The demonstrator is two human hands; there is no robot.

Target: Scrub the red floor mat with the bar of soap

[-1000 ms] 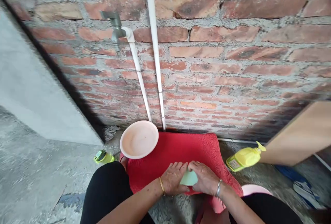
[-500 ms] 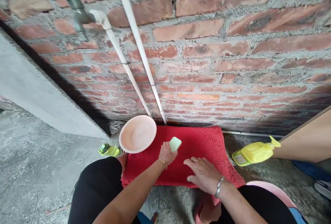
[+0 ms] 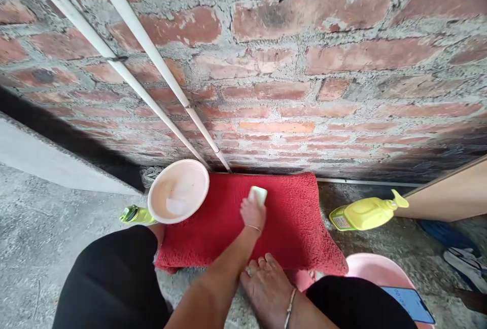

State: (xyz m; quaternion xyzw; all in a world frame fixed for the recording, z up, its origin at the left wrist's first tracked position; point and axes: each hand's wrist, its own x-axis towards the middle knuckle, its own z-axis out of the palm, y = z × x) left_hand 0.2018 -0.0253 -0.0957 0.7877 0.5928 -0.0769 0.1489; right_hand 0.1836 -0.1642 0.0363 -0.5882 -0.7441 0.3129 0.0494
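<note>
My left hand (image 3: 252, 213) is closed around a pale green bar of soap (image 3: 259, 195), which rests against the red mat (image 3: 289, 212). The hand is slightly blurred, and part of the soap is hidden under the fingers. Folded thick, the mat has a shaggy pile showing along its right side. My right hand (image 3: 267, 284) lies palm down at the mat's near edge, close to my left forearm, with its fingers stretched out and nothing held. A pale pink basin (image 3: 157, 194) with some water in it sits on the mat's left end.
A yellow pump bottle (image 3: 363, 213) lies tilted in view on the right, near a pink tub (image 3: 375, 264) with a phone (image 3: 409, 302) on it. At left is a yellow-green bottle (image 3: 137, 214). White pipes (image 3: 152, 60) run down the brick wall (image 3: 274, 60). A person's shoe (image 3: 466, 268) shows far right.
My left hand has pushed the soap forward over the mat. My right hand has drawn back from above the mat to its near edge. The view has shifted right and down.
</note>
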